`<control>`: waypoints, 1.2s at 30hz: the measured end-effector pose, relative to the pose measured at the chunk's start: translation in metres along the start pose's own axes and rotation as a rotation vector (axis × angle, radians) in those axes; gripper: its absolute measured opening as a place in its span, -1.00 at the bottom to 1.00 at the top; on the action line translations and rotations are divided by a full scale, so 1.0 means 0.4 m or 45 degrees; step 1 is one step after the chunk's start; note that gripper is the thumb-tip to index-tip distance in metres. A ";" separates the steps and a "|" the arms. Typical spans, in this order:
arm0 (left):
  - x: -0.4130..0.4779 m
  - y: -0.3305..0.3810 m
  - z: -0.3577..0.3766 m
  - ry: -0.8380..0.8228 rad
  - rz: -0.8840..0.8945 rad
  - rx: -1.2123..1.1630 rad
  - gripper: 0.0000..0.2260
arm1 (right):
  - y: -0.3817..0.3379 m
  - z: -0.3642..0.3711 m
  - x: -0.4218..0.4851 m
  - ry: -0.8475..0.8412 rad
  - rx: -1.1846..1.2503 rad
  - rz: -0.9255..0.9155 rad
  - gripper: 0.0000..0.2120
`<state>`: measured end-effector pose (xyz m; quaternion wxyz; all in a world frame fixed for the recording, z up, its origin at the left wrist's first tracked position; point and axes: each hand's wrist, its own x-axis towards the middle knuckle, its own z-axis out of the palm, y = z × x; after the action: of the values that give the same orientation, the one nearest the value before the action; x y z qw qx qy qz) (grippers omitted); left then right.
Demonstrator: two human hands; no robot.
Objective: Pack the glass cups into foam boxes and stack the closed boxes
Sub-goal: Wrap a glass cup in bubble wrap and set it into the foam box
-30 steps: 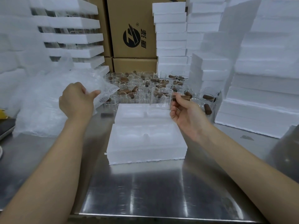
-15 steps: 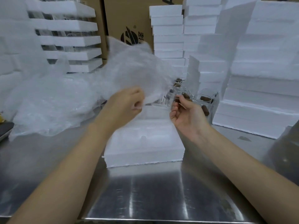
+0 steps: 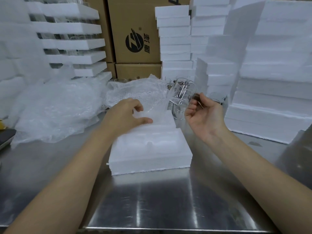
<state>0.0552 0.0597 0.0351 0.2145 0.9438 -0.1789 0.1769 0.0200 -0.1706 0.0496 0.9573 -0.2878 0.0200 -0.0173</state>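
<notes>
Two hands: mine, bare, above a steel table [image 3: 152,200].
Foam box [image 3: 148,149]: open, flat on the table between my forearms.
Left hand [image 3: 126,115]: fingers curled, pinching a bubble wrap sheet [image 3: 140,92] over the box's far end.
Right hand [image 3: 206,115]: palm up, fingers curled round a glass cup [image 3: 183,92], tilted in the air just right of the box's far corner.
Behind: foam stacks [image 3: 270,92], cardboard cartons [image 3: 135,22].

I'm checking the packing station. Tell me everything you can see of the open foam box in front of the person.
The foam box is white moulded foam, rectangular, lying flat and lidless on the steel table. Its near recesses look empty. A bubble wrap sheet drapes over its far end, where the left hand pinches the wrap.
</notes>
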 end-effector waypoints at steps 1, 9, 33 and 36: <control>-0.002 0.000 0.000 -0.040 0.004 -0.026 -0.46 | 0.000 -0.001 0.000 0.002 -0.002 0.001 -0.81; -0.007 0.020 0.013 -0.059 0.060 -0.327 -0.88 | -0.003 0.002 -0.002 -0.001 0.053 -0.002 -0.78; 0.007 -0.049 -0.052 0.346 -0.645 -0.468 -0.68 | -0.017 0.000 0.002 -0.038 0.022 -0.048 -0.77; 0.000 -0.049 -0.065 0.489 -0.558 -0.693 -0.91 | -0.014 0.000 0.001 -0.037 0.007 -0.040 -0.77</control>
<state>0.0565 0.0884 0.0504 0.5190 0.8180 0.0298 0.2463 0.0202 -0.1753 0.0529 0.9579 -0.2858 0.0016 -0.0282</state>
